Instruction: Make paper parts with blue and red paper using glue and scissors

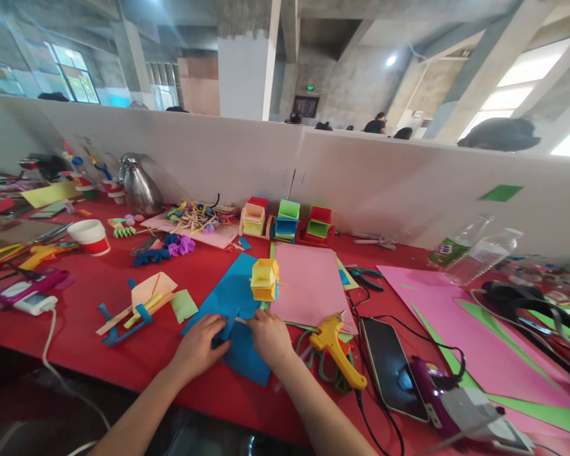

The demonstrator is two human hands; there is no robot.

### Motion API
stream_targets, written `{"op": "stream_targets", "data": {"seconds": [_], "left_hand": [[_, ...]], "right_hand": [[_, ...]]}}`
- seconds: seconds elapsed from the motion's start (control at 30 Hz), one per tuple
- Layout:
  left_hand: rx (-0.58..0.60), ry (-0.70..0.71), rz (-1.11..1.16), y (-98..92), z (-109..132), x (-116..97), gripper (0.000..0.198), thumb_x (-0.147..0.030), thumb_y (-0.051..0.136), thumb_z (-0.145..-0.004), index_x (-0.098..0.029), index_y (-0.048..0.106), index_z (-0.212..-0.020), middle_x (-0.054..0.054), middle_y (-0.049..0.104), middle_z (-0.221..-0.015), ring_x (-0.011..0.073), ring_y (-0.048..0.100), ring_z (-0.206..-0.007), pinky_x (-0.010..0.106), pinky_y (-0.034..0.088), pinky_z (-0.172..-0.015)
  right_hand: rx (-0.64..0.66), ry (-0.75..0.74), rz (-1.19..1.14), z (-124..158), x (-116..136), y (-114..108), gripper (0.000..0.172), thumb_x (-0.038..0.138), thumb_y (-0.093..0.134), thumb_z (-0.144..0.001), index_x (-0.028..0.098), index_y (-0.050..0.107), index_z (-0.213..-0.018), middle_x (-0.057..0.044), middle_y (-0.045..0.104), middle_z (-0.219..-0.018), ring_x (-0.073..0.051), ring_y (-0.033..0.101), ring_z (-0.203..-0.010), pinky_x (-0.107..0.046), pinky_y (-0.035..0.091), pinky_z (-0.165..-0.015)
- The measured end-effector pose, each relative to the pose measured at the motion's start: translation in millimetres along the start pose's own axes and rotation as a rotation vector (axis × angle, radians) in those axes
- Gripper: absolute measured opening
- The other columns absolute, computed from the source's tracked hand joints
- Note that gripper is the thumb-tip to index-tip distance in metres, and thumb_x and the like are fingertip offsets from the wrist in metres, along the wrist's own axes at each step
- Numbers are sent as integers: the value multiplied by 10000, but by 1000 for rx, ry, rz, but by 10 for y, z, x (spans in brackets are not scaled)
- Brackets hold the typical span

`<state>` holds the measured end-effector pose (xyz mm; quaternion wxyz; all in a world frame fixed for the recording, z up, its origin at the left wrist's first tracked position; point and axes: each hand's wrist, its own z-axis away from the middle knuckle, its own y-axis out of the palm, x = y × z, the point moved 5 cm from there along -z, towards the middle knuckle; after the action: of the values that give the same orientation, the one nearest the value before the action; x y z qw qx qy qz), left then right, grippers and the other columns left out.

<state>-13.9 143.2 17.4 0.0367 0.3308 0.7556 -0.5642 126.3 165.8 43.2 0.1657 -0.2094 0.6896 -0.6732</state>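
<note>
On red cloth | both hands (232,342) pinch flat blue foam sheet (240,297) | stick (241,321) poss. in R

no readable text or labels anywhere

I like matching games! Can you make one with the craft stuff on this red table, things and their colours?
Things:
1. glue gun
2. paper sheet under both hands
3. big sheet beside the small folded box
4. kettle

Colours:
a. pink
b. silver
c. yellow
d. blue

Pairs: 1-c, 2-d, 3-a, 4-b
</note>
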Motion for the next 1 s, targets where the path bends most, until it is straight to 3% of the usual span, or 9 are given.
{"op": "stream_targets", "data": {"seconds": [0.37,0.73,1.0], "left_hand": [[165,-17,-39,-15,-59,-38,215,-314,608,-716,-194,616,-895,68,535,-1034,239,516,-969,367,434,-843],[179,65,-104,-44,-61,-48,254,-436,549,-762,-218,652,-840,58,539,-1029,235,509,-952,374,430,-831],[143,78,-90,-68,-75,-57,268,-442,544,-765,-240,665,-893,53,551,-999,224,516,-943,355,436,-834]], "right_hand": [[2,-11,45,-17,51,-24,305,189,365,-889,170,670,-885,-100,610,-859,-201,573,-803,-281,448,-643],[-135,-34,-7,47,-37,74,248,261,392,-902,256,630,-969,-44,602,-880,-180,527,-822,-267,413,-683],[-125,-50,13,26,-26,100,259,272,394,-905,271,637,-993,-50,598,-882,-173,518,-818,-268,403,-675]]}}
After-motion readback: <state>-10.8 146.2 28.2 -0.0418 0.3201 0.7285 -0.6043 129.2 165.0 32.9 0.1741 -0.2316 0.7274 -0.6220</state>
